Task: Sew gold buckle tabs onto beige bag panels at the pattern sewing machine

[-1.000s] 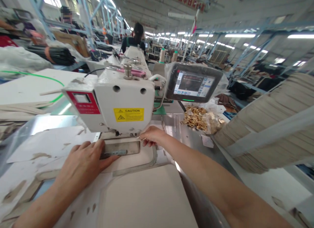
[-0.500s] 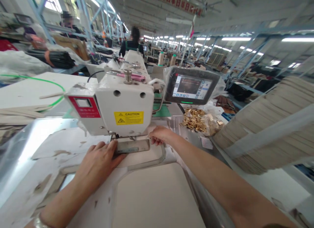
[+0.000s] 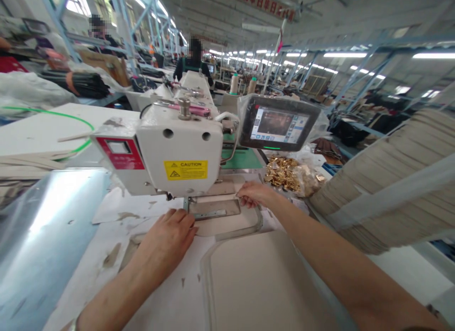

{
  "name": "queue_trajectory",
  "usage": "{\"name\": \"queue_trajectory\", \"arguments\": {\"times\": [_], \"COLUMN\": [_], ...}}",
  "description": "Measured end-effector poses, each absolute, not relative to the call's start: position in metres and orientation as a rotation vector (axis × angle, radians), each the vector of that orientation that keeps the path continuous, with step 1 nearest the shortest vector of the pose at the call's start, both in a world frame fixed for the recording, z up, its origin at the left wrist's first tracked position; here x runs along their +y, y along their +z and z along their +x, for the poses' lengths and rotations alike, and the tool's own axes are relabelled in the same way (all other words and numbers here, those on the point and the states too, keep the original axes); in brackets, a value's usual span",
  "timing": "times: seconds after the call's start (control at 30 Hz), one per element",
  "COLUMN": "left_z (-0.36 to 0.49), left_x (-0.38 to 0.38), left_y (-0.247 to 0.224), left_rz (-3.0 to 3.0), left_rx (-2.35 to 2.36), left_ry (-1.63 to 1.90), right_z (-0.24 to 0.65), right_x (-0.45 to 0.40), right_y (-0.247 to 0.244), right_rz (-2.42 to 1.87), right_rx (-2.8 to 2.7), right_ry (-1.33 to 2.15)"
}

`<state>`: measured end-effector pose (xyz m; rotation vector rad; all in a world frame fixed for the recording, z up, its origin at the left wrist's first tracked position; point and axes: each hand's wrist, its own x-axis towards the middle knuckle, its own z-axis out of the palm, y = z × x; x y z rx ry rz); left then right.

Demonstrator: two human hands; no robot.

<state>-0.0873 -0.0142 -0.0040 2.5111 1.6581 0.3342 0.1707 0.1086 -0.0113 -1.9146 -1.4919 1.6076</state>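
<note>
Beneath the white sewing machine head [image 3: 179,148] lies a beige panel [image 3: 222,224] with a metal-edged rectangular frame [image 3: 213,210] on it. My left hand [image 3: 170,231] rests palm down at the frame's left end, fingers close together and touching the panel's edge; the fingertips are partly hidden. At the frame's right end my right hand [image 3: 252,194] is closed in a pinch, and what it holds is too small to make out. A larger beige panel [image 3: 263,279] lies in front, nearest to me.
A touchscreen [image 3: 279,123] stands right of the machine head, with gold metal pieces [image 3: 282,174] below it. A tall stack of beige pieces [image 3: 391,179] leans at the right. Two people are farther back.
The beige panels, the metal-edged frame and the white backing have shifted right under the machine head. Both my hands have moved right with them.
</note>
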Motion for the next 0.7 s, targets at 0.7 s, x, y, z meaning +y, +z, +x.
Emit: {"name": "queue_trajectory", "arguments": {"times": [0.7], "left_z": [0.009], "left_x": [-0.047], "left_y": [0.014], "left_rz": [2.642], "left_rx": [1.241], "left_ry": [0.308], "right_z": [0.177], "right_x": [0.089], "right_y": [-0.007], "right_rz": [-1.880], "right_rx": [-1.596], "right_ry": [1.364]}}
